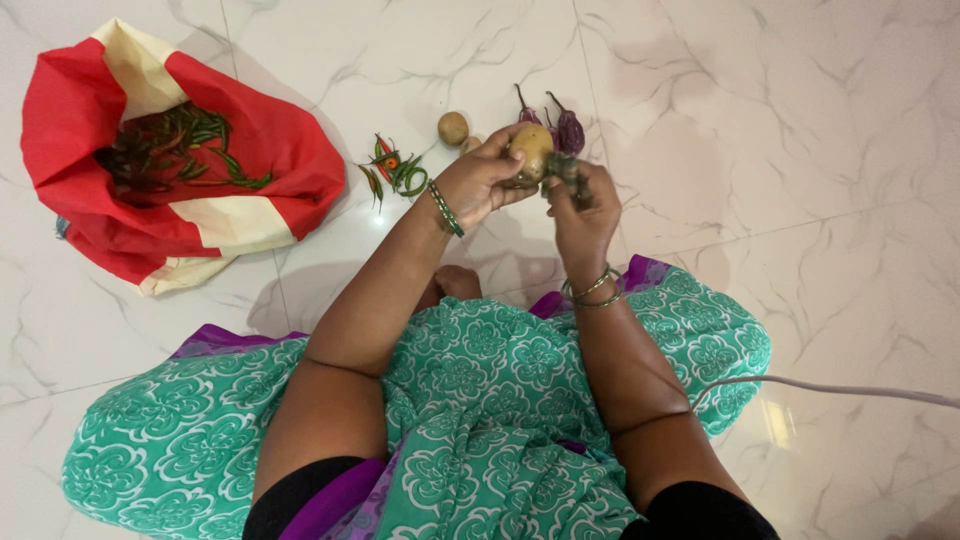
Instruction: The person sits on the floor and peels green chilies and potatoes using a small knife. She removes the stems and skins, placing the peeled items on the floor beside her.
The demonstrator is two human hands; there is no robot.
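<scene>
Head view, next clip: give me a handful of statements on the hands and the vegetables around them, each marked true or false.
1. The left hand holds a potato. True.
2. The right hand is flat on the floor. False: it is raised beside the potato, fingers closed on a small dark item that is too small to identify.
3. The red and cream bag holds green chillies. True.
4. The loose chillies on the marble floor are all green. False: at least one red one lies among them.
5. Two purple brinjals lie just beyond the hands. True.
6. No other potato is on the floor. False: a small potato lies left of the hands.
</scene>
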